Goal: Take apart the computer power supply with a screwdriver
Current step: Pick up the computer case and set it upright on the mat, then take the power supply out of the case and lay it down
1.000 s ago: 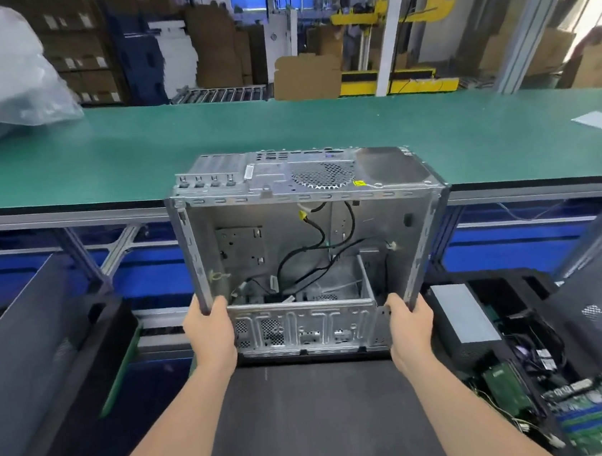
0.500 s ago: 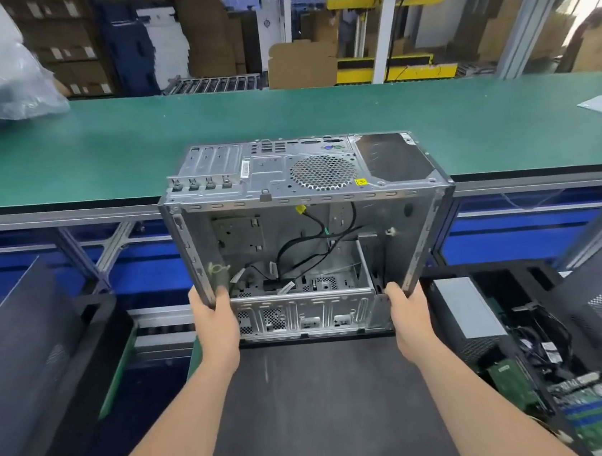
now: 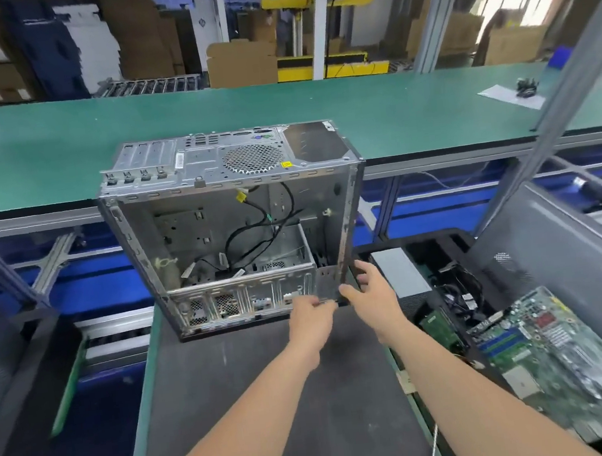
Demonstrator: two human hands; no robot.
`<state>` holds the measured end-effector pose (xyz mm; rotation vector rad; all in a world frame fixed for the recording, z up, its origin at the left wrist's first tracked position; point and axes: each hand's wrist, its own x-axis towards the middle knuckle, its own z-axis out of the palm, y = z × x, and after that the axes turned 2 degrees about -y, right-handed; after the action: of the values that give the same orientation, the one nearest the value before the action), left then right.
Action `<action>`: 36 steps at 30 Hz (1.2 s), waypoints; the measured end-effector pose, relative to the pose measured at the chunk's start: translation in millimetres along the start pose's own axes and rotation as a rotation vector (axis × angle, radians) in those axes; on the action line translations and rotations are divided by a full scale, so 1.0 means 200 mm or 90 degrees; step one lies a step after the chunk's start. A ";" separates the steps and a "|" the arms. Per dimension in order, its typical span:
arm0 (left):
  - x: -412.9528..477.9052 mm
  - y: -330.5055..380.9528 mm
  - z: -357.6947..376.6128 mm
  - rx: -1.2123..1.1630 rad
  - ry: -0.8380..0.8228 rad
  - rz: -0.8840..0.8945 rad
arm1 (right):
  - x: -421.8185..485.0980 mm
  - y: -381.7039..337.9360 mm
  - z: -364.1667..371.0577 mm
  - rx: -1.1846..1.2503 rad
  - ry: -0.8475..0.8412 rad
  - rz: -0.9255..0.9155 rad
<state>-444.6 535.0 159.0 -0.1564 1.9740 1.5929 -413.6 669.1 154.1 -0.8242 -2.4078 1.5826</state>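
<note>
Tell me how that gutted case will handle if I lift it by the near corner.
Probably light for its size: the case looks nearly empty, with only loose cables inside. Likely stiff, being a folded sheet-metal frame. Standing on end, it may tip easily, and the cables would flop.

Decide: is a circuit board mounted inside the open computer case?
No, the computer case holds only bare metal and loose cables; a circuit board lies outside, to its right.
</note>
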 end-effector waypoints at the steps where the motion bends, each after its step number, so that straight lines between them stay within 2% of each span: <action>1: -0.01 0.01 0.07 0.018 -0.022 0.016 | -0.01 0.01 -0.05 -0.023 0.010 -0.003; 8: 0.08 0.03 0.44 0.087 -0.140 0.032 | 0.02 0.18 -0.39 -0.082 0.066 0.032; 18: 0.34 0.05 0.83 0.093 -0.134 0.011 | 0.30 0.44 -0.57 -0.167 0.034 0.107; 25: 0.48 0.03 0.91 0.069 -0.062 -0.011 | 0.46 0.53 -0.50 -0.295 -0.027 0.102; 29: 0.50 0.04 0.91 0.038 -0.050 -0.024 | 0.50 0.54 -0.46 -0.364 0.004 0.099; 36: 0.47 0.08 0.88 -0.066 -0.092 -0.037 | 0.49 0.50 -0.52 -0.309 0.067 0.110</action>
<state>-463.9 726.5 106.9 -0.1339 1.7638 1.6235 -417.5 833.5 93.7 -1.1871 -2.7421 0.9683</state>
